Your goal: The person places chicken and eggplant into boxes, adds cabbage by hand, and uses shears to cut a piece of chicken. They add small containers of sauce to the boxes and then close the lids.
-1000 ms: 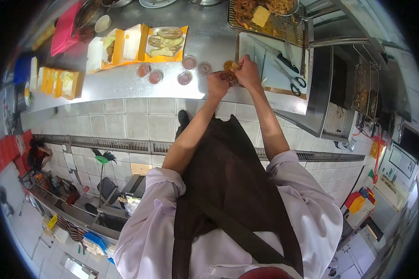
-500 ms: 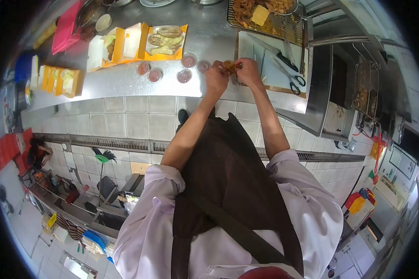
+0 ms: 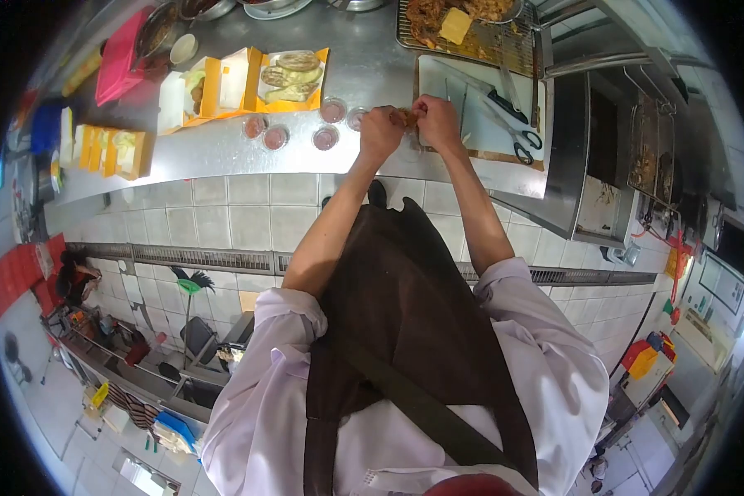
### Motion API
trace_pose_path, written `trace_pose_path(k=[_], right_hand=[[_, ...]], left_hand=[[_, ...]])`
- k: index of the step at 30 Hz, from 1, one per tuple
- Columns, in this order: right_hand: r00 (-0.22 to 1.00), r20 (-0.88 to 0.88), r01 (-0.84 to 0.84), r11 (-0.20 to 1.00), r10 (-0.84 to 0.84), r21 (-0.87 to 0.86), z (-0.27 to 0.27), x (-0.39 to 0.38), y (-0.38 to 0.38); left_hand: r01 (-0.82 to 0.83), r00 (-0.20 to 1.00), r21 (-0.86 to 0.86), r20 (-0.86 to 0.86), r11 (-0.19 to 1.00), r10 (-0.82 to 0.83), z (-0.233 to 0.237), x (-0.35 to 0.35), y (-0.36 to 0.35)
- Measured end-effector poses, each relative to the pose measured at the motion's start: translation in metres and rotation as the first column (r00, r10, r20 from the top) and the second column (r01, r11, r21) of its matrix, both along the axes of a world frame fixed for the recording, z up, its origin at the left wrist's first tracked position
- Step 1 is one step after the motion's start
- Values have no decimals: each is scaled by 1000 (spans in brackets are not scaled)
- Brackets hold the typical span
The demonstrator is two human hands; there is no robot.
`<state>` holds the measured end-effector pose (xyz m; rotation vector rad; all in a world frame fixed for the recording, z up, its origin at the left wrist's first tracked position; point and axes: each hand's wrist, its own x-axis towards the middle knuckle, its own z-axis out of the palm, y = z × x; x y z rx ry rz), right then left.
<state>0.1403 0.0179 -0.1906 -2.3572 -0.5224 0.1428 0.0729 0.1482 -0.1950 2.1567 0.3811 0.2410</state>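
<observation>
Between my two hands is a small brown-orange piece of food [image 3: 407,118], held near the counter's front edge. My left hand [image 3: 381,132] has its fingers closed round the left end of it. From the other side, my right hand [image 3: 437,122] pinches the piece with its fingertips. Small clear cups of reddish sauce [image 3: 326,137] stand just left of my left hand, one partly behind it. Right of my right hand lies a white cutting board [image 3: 479,132] with a black-handled knife [image 3: 504,105] and scissors [image 3: 521,141] on it.
Orange-and-white boxes [image 3: 248,83] with food stand at the left, near a pink container [image 3: 124,58]. A wire-rack tray [image 3: 492,51] of fried food sits behind the board. Metal bowls line the back. Another person [image 3: 76,279] is far off at the left.
The view has shifted slightly. My fingers have moved a little around the food piece, which stays between both hands.
</observation>
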Motion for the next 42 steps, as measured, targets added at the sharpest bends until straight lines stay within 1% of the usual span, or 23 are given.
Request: trace_pose_path(k=[2, 3, 5, 6, 8, 9, 11, 12, 14, 15, 16, 17, 19, 20, 22, 24, 26, 28, 31, 36, 38, 40, 42], right_hand=[[1000, -1, -17, 1000, 17, -1, 2, 2, 1], [999, -38, -28, 999, 29, 31, 3, 4, 2], [997, -74, -34, 997, 39, 64, 3, 7, 2], [994, -97, -44, 996, 52, 84, 2, 10, 3], [991, -117, -49, 993, 61, 108, 1, 15, 2], [986, -144, -72, 993, 85, 90, 2, 19, 2], [980, -168, -92, 993, 104, 78, 3, 21, 0], [974, -199, -98, 993, 110, 66, 5, 23, -2], [967, -228, -101, 993, 111, 58, 8, 23, -4], [958, -235, -138, 984, 163, 116, 2, 24, -7], [947, -239, -175, 969, 214, 175, 2, 25, -8], [948, -237, -172, 969, 212, 179, 2, 23, -10], [952, -105, -280, 957, 288, 80, 9, 19, -13], [953, -103, -277, 957, 284, 83, 7, 18, -14], [952, 44, -303, 953, 302, 18, 0, 18, -15], [953, 45, -303, 951, 301, 63, -1, 17, -16], [952, 48, -305, 946, 301, 108, 3, 16, -13], [930, 156, -354, 925, 333, 137, -4, 15, -11], [911, 194, -383, 921, 364, 73, -5, 17, -10], [909, 240, -374, 921, 340, 112, 2, 13, -9], [909, 252, -367, 924, 332, 107, 3, 12, -9], [923, 204, -354, 929, 327, 113, 3, 12, -9], [918, 213, -366, 921, 334, 136, 3, 13, -10]], left_hand=[[99, 994, -1, -35, 995, -99, -4, 2, 3], [102, 994, 0, -36, 995, -102, 4, 1, 2], [198, 980, 15, -14, 980, -198, 30, 0, 2], [201, 980, 17, -14, 979, -201, 31, 1, 1], [225, 974, 237, -72, 945, -214, 35, 5, 1], [228, 974, 242, -71, 943, -217, 35, 7, 1], [236, 962, 266, -199, 935, -187, 36, 11, 2], [239, 962, 271, -196, 932, -190, 35, 13, 4], [258, 964, 219, -116, 941, -238, 32, 13, 9], [261, 964, 223, -114, 939, -241, 25, 15, 10], [235, 968, 176, -129, 956, -214, 16, 18, 12], [206, 971, 128, -146, 970, -187, 7, 20, 14], [207, 975, 141, -107, 968, -193, -1, 20, 16], [205, 978, 146, -71, 968, -196, -4, 20, 17], [195, 981, 136, -42, 971, -191, -5, 20, 18], [185, 983, 125, -14, 975, -184, -5, 20, 19], [192, 981, 28, -5, 981, -192, -6, 21, 21], [187, 982, 18, -13, 982, -187, -1, 19, 21], [172, 985, 3, -17, 985, -172, 1, 18, 20], [163, 986, 3, 22, 987, -163, -4, 18, 21], [129, 991, 120, 31, 984, -134, 2, 16, 19], [127, 990, 113, 40, 985, -132, 1, 17, 19], [124, 990, 107, 50, 987, -129, -2, 19, 20]])
